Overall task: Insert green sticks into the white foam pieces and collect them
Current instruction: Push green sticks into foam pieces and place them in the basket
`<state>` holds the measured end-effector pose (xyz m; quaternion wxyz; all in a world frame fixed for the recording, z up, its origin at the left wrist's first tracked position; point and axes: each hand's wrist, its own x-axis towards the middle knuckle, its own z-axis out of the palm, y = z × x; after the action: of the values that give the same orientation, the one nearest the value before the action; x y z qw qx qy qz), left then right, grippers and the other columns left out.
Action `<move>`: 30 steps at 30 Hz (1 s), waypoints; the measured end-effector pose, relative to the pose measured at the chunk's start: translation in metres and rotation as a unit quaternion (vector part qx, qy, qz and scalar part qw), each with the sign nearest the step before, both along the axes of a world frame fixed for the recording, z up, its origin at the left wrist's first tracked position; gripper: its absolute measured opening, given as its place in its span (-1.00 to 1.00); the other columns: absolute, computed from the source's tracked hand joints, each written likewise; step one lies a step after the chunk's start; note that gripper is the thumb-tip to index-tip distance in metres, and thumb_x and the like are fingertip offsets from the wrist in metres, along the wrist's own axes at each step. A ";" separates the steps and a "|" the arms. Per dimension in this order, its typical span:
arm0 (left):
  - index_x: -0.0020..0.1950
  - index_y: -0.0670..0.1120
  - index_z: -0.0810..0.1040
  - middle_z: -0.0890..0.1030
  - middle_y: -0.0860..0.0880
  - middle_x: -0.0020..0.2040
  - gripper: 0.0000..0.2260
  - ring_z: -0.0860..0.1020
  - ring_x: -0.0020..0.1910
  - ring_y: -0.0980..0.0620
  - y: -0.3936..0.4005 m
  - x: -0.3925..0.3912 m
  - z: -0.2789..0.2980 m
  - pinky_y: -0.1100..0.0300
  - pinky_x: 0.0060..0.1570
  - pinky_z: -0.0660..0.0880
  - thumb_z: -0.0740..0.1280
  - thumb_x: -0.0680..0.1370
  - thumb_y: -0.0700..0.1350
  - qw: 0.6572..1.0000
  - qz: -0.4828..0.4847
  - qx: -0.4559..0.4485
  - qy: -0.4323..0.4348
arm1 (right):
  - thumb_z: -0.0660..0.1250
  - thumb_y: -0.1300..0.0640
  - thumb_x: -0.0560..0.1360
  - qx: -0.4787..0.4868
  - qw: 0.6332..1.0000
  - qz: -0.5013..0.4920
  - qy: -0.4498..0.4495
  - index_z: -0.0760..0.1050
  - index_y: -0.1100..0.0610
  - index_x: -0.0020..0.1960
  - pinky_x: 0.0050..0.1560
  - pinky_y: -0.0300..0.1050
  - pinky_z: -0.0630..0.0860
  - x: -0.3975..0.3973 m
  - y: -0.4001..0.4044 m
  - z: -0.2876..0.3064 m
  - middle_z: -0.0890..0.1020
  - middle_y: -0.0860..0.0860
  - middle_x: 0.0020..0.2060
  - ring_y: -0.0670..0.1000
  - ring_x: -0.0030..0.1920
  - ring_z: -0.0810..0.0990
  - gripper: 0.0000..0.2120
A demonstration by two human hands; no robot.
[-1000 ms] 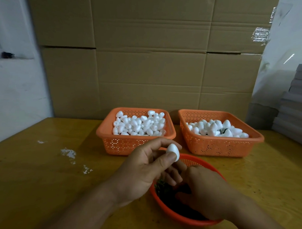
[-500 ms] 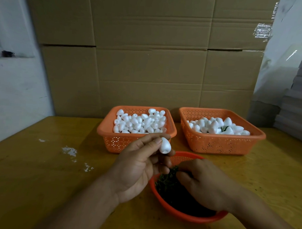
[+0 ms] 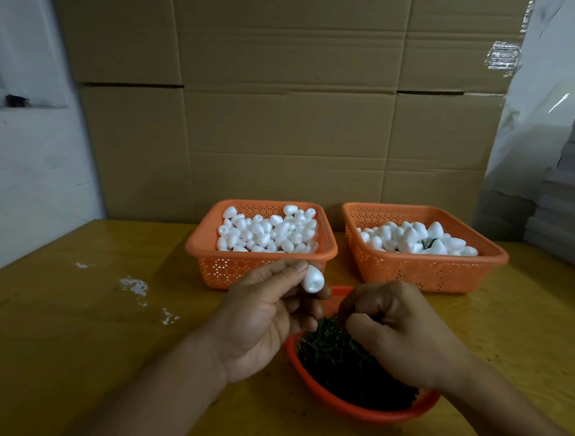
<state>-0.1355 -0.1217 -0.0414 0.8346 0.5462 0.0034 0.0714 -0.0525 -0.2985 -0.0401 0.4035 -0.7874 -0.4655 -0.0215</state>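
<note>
1. The left hand pinches a white foam piece above the round orange basket on the worktop.
2. The right hand curls its fingers over the green sticks; what they hold cannot be told.

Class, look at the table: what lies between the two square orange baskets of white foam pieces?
Nothing: the head view shows only a narrow strip of bare table between the left basket and the right basket.

Premises present as a small packing or piecework workroom. A wall of stacked cardboard cartons stands directly behind a worn yellow desk. Orange plastic baskets hold bulk white foam pieces. Grey flat stock is piled at right.
</note>
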 end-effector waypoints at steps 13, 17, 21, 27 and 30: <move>-0.10 -0.13 0.65 0.65 -0.17 -0.19 -0.79 0.57 -0.34 0.04 -0.001 -0.001 0.003 0.25 -0.41 0.49 0.37 0.50 0.00 1.000 0.019 -0.004 0.021 | 0.27 0.19 0.55 0.065 0.997 0.048 -0.014 0.35 0.32 -0.42 -0.48 0.05 0.28 0.001 -0.003 -0.002 0.41 0.18 -0.50 0.09 -0.52 0.35 -0.60; -0.21 -0.06 0.68 0.63 -0.11 -0.27 -0.75 0.54 -0.42 0.08 -0.001 -0.003 0.005 0.31 -0.51 0.43 0.45 0.38 0.12 0.999 0.016 0.000 0.037 | 0.18 0.03 0.58 0.100 0.991 0.085 -0.024 0.43 0.27 -0.38 -0.41 -0.23 0.29 -0.003 0.000 -0.002 0.45 0.00 -0.48 -0.11 -0.48 0.38 -0.57; -0.20 -0.07 0.67 0.63 -0.11 -0.28 -0.71 0.53 -0.45 0.08 -0.003 -0.004 0.005 0.32 -0.54 0.40 0.45 0.34 0.16 0.999 0.018 0.009 0.039 | 0.15 0.02 0.62 0.104 0.989 0.095 -0.034 0.47 0.20 -0.33 -0.37 -0.34 0.27 -0.004 0.001 -0.004 0.39 -0.13 -0.48 -0.18 -0.47 0.37 -0.58; -0.25 -0.01 0.70 0.64 -0.11 -0.28 -0.75 0.53 -0.45 0.08 -0.004 -0.004 0.003 0.31 -0.53 0.39 0.43 0.38 0.17 0.999 0.018 0.041 0.023 | 0.14 0.05 0.64 0.101 0.989 0.107 -0.030 0.43 0.23 -0.33 -0.39 -0.40 0.23 -0.003 0.001 -0.005 0.35 -0.14 -0.48 -0.19 -0.49 0.33 -0.57; -0.25 -0.01 0.68 0.64 -0.10 -0.29 -0.74 0.53 -0.45 0.08 -0.005 -0.005 0.002 0.31 -0.52 0.38 0.42 0.41 0.17 0.998 0.014 0.063 0.017 | 0.14 0.06 0.65 0.095 0.988 0.114 -0.030 0.43 0.23 -0.31 -0.38 -0.41 0.23 -0.004 0.001 -0.005 0.36 -0.16 -0.47 -0.19 -0.48 0.33 -0.58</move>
<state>-0.1401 -0.1269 -0.0394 0.7973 0.5988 0.0207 0.0735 -0.0565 -0.2978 -0.0451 0.4619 -0.6863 -0.5601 -0.0434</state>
